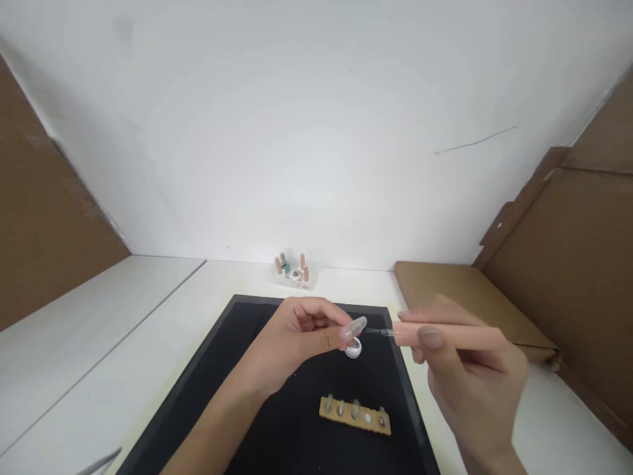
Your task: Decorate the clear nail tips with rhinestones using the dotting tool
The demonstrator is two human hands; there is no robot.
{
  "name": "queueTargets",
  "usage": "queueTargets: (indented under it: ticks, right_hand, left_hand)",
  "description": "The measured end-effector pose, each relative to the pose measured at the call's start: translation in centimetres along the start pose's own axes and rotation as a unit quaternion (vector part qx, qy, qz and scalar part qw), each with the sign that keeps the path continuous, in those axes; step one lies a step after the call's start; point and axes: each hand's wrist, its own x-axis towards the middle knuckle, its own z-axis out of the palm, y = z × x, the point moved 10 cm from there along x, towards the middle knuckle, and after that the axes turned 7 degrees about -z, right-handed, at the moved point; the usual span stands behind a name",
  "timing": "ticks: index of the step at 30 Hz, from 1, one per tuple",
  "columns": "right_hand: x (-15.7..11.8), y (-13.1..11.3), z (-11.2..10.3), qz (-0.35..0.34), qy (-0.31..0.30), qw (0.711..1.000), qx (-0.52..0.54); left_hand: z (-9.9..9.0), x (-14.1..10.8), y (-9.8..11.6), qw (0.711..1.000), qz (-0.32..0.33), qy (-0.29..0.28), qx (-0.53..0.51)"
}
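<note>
Far left, a brown panel (44, 178) ran down the frame edge, meeting the white wall (316, 145). White table (173, 333) below it; a thin grey object (101, 460) cut into the lower left corner, too cropped to identify. Black mat (287, 415) across the lower centre. Left hand (301, 336) came up from the bottom edge over the mat, fingers curled, thumb and fingertips closed on a translucent nail tip (357, 326) just right of the frame's centre. Behind, at centre on the table, a clear holder (289, 284) carried small bottles, several with pinkish caps. Lower centre right, on the mat: a tan strip (349, 419) bearing four nail tips upright and one bare white dot. Small white round pot (353, 353) on the mat, just below the held nail tip. Right of that, a fine brush (386, 332) pointed left, its end beside the nail tip; contact could not be told. Right hand (465, 369), right of centre, gripped its pink handle (410, 334) firmly. Flat cardboard box (435, 280) behind, a brown panel (583, 244) at far right.
</note>
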Motion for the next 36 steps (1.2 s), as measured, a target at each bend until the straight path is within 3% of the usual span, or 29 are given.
queueTargets:
  ticks: [10, 17, 21, 27, 36]
  right_hand:
    - [0.6, -0.4, 1.4, 0.007, -0.052, 0.999, 0.006]
    - [0.2, -0.1, 0.4, -0.001, -0.026, 0.998, -0.056]
    - [0.1, 0.0, 0.1, 0.005, -0.018, 0.999, -0.032]
    - [0.7, -0.6, 1.3, -0.008, -0.058, 0.998, -0.012]
    - [0.5, -0.3, 0.1, -0.008, -0.035, 0.999, -0.022]
  left_hand:
    - [0.8, -0.1, 0.7, 1.0, 0.025, 0.0, 0.004]
    - [0.6, -0.2, 0.7, 0.999, 0.036, 0.004, 0.022]
    - [0.6, -0.3, 0.8, 0.999, 0.038, 0.012, 0.026]
    - [0.9, -0.6, 1.6, 0.998, 0.063, 0.007, 0.022]
    - [0.9, -1.0, 1.5, 0.996, 0.071, 0.024, 0.057]
